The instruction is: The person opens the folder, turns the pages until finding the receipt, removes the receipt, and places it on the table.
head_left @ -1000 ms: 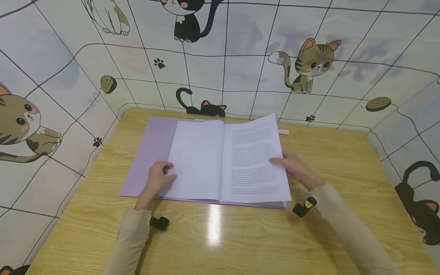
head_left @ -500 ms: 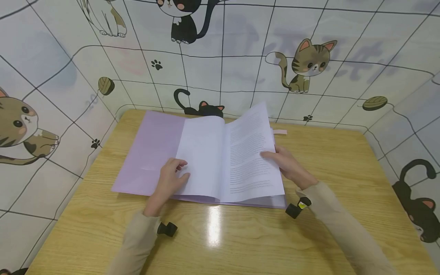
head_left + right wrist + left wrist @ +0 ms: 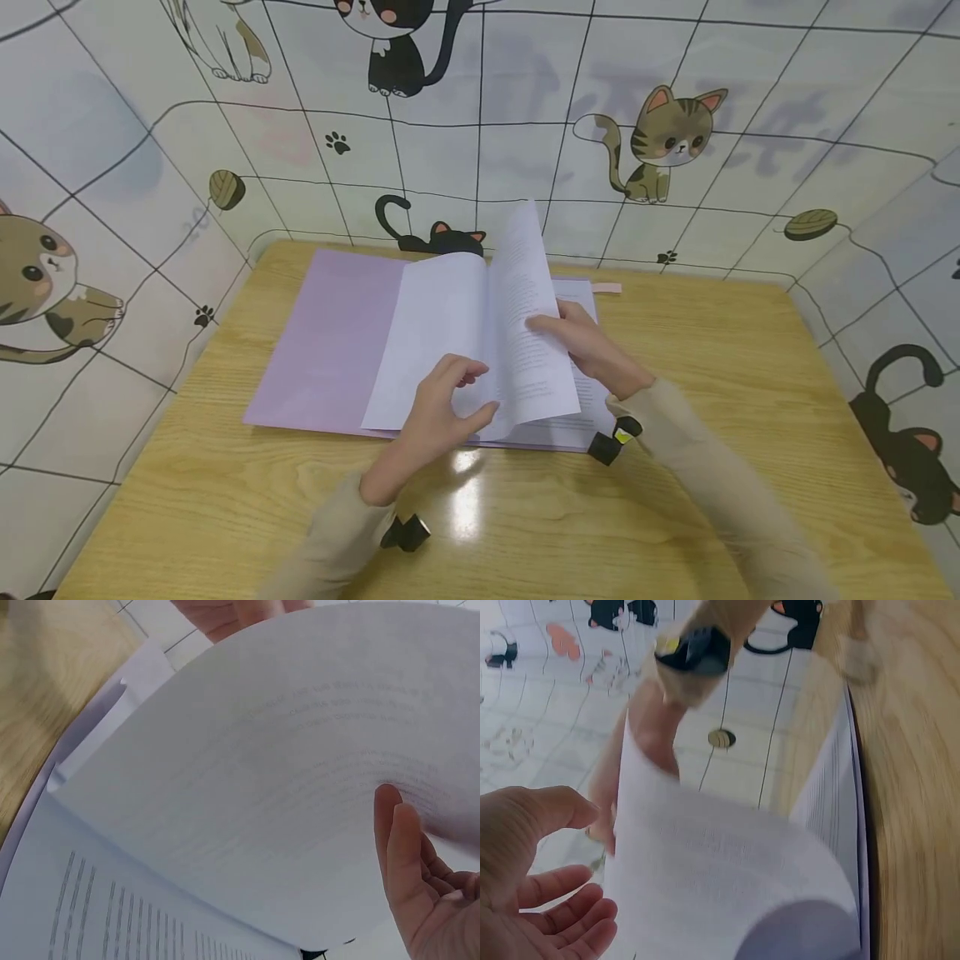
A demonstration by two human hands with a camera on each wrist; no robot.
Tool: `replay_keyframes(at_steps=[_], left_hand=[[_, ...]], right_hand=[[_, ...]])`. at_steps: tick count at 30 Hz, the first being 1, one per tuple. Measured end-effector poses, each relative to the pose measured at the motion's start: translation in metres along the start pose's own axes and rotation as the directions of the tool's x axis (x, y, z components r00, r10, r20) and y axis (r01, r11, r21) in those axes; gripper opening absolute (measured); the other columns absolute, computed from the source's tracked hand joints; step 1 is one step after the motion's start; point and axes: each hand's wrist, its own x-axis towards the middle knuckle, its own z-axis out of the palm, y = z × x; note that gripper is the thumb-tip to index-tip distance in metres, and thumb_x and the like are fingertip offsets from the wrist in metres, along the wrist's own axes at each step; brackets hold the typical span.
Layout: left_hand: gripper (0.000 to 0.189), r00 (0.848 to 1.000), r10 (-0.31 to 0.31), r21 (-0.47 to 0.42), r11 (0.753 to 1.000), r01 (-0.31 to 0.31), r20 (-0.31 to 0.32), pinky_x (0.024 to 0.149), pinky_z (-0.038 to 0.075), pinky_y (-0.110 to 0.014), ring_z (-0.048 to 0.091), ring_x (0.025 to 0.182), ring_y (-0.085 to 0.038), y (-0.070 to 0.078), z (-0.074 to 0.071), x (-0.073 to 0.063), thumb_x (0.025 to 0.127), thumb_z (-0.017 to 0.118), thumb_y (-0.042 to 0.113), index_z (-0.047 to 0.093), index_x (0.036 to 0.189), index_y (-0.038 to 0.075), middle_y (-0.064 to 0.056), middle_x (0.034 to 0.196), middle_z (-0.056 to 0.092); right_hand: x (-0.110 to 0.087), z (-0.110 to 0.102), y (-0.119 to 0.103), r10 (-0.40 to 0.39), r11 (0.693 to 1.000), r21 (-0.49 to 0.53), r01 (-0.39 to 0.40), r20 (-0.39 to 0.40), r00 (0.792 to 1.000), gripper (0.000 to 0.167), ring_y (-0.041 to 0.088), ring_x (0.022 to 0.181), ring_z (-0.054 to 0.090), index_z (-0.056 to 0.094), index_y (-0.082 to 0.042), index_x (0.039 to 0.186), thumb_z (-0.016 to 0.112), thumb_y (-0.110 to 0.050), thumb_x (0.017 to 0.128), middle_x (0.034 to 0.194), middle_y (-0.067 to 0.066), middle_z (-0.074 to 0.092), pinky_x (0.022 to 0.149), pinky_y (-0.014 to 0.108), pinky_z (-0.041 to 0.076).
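Observation:
A lilac folder (image 3: 330, 333) lies spread on the table with printed paper sheets inside. My right hand (image 3: 592, 342) pinches the outer edge of one printed page (image 3: 534, 367), thumb on the printed face and fingers behind it. That page stands up, bent over toward the left. In the right wrist view its back (image 3: 247, 772) shows, with faint text through it. My left hand (image 3: 450, 408) hovers over the lower middle of the open pages, thumb and fingers apart, holding nothing. A blank white page (image 3: 435, 317) lies on the left side; another printed sheet (image 3: 592, 417) shows beneath on the right.
A pale pink tab (image 3: 607, 288) sticks out at the folder's right edge. The wooden table (image 3: 712, 417) meets walls covered with cat-patterned sheeting (image 3: 525, 100) at the back and sides. Small black cameras (image 3: 405, 533) sit on both wrists.
The right hand has lifted the printed page and carried it leftward, uncovering the sheet below. My left hand has moved right, from the left page's edge to near the fold.

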Motion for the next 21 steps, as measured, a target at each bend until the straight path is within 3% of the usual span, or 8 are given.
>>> replay_keyframes(at_steps=[5,10,14,21], left_hand=[[0.051,1.000,-0.006,-0.029,1.000,0.006,-0.003,0.079,0.049,-0.038,0.054,0.093,-0.027,0.017,0.009,0.002,0.065,0.080,0.005,0.053,0.107,-0.005,-0.015,0.102,0.053],[0.060,0.999,-0.002,-0.015,1.000,0.001,-0.032,0.085,0.049,-0.034,0.052,0.098,-0.026,0.024,0.016,0.000,0.062,0.082,0.007,0.049,0.110,-0.005,-0.015,0.107,0.049],[0.061,0.998,0.010,0.075,0.997,-0.006,-0.057,0.085,0.049,-0.032,0.050,0.099,-0.025,0.025,0.020,-0.003,0.060,0.080,0.003,0.048,0.110,-0.004,-0.015,0.107,0.047],[0.064,0.996,0.010,0.234,0.972,0.011,-0.091,0.075,0.052,-0.028,0.050,0.097,-0.025,0.023,0.020,-0.005,0.050,0.074,-0.010,0.049,0.109,-0.003,-0.015,0.107,0.046]], right_hand=[[0.008,0.014,-0.001,-0.041,0.999,-0.014,0.040,-0.018,0.999,0.051,0.020,0.082,0.063,0.038,0.007,0.134,0.051,-0.010,0.088,0.108,0.019,0.055,0.068,0.035,0.055],[0.013,0.025,-0.003,-0.060,0.998,-0.027,0.059,-0.027,0.998,0.050,0.019,0.084,0.062,0.040,0.007,0.133,0.051,-0.010,0.087,0.112,0.021,0.055,0.069,0.033,0.054],[0.015,0.030,-0.004,-0.074,0.997,-0.016,0.074,-0.009,0.997,0.050,0.019,0.085,0.061,0.041,0.006,0.134,0.050,-0.010,0.087,0.115,0.024,0.054,0.070,0.033,0.053],[0.018,0.036,-0.003,-0.099,0.995,-0.019,0.100,0.043,0.994,0.051,0.021,0.089,0.062,0.039,0.005,0.136,0.048,-0.010,0.089,0.119,0.026,0.053,0.071,0.033,0.054]])
